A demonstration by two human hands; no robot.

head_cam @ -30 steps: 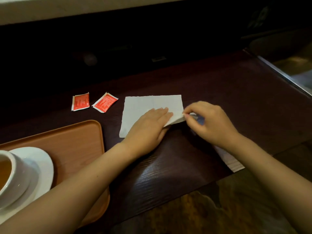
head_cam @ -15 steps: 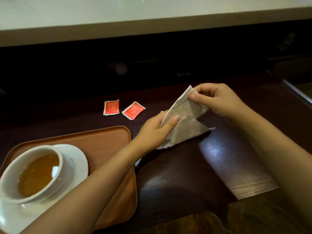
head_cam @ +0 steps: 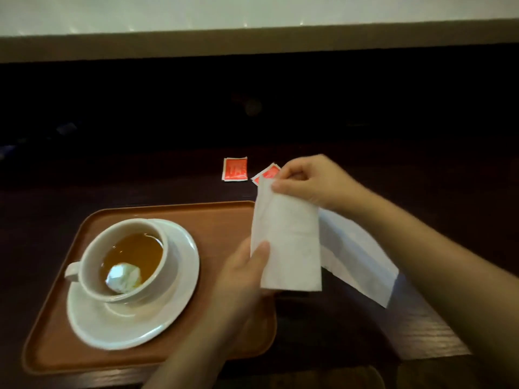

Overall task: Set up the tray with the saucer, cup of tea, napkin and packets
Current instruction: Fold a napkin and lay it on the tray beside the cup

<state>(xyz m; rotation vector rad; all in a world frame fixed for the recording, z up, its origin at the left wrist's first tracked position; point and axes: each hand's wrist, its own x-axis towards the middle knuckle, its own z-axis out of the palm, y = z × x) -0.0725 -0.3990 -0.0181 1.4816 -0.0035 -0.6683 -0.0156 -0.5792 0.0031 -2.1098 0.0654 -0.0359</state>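
A white napkin (head_cam: 289, 242), folded into a tall rectangle, hangs in the air over the right edge of the brown tray (head_cam: 219, 217). My right hand (head_cam: 309, 181) pinches its top corner and my left hand (head_cam: 244, 273) pinches its lower left edge. On the tray's left half a white cup of tea (head_cam: 126, 256) stands on a white saucer (head_cam: 174, 304). Two red packets (head_cam: 235, 169) lie on the dark table beyond the tray; the right one (head_cam: 268, 173) is partly hidden behind the napkin and my right hand.
A pale patch, light or paper I cannot tell which, lies on the dark wooden table (head_cam: 365, 327) right of the napkin. A raised light counter ledge (head_cam: 252, 37) runs along the back, with dark shadow beneath it.
The napkin, flat on the table a second ago, has been lifted, folded narrower and carried left over the tray's edge by both hands. The view has swung left.
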